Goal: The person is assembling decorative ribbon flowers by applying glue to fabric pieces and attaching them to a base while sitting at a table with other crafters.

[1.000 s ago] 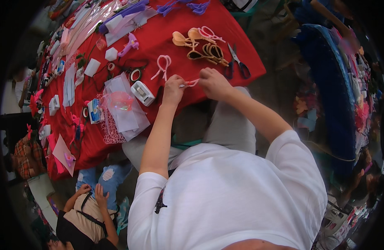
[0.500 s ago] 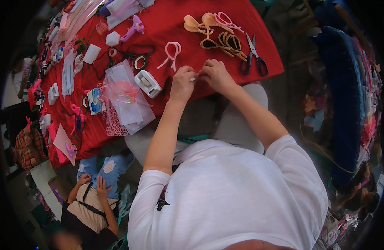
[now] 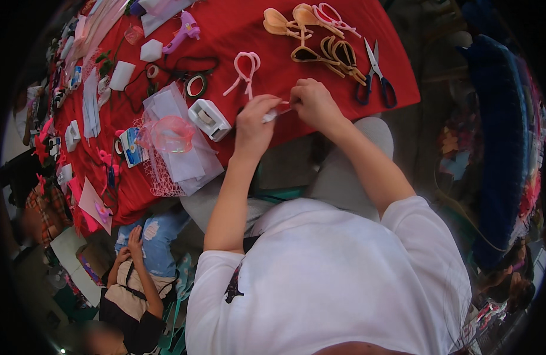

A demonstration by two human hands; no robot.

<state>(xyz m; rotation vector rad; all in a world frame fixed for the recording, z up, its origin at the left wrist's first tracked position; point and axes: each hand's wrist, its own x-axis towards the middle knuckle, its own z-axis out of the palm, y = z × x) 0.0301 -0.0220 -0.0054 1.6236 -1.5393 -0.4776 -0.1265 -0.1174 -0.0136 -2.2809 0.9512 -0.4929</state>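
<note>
At the near edge of the red-covered table (image 3: 367, 59), my left hand (image 3: 254, 125) is closed on a small white piece (image 3: 269, 116). A thin pink strand (image 3: 283, 107) runs from there to my right hand (image 3: 315, 105), whose fingers pinch its other end. My fingers partly hide both. Just beyond my left hand lies a pink fuzzy-stem loop (image 3: 245, 66). Peach and brown fuzzy-stem loops (image 3: 326, 53) are bunched past my right hand, beside another pink loop (image 3: 332, 18). Scissors (image 3: 374, 74) with dark handles lie to their right, blades apart.
To the left are a white tape dispenser (image 3: 209, 120), black tape roll (image 3: 196, 86), sheets of translucent wrap (image 3: 187, 165) and a purple glue gun (image 3: 183, 31). A seated person (image 3: 134, 278) is at the lower left. Blue cloth (image 3: 492, 148) hangs at the right.
My hands have drawn slightly apart, exposing the thin pink strand and more of the white piece between them. The view has shifted a little. The seated person's hands have moved.
</note>
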